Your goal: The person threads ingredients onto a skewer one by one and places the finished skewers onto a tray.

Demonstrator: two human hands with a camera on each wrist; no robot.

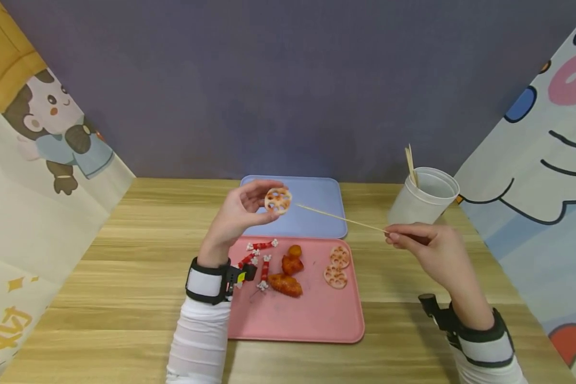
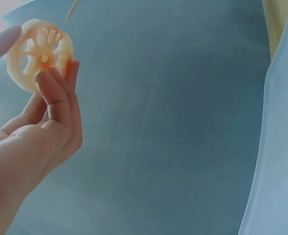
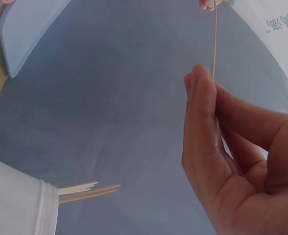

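My left hand pinches a round lotus root slice by its edges, between thumb and fingertips, raised over the trays. In the left wrist view the slice shows its several holes. My right hand pinches one end of a thin wooden skewer. The skewer's other tip points left at the slice, with a small gap between them. Seen from the right wrist, the skewer sticks out beyond the thumb and fingers, with nothing threaded on it.
A pink tray holds two more lotus slices, browned food pieces and several red-and-white pieces. Behind it lies a blue tray. A white cup with skewers stands at the right.
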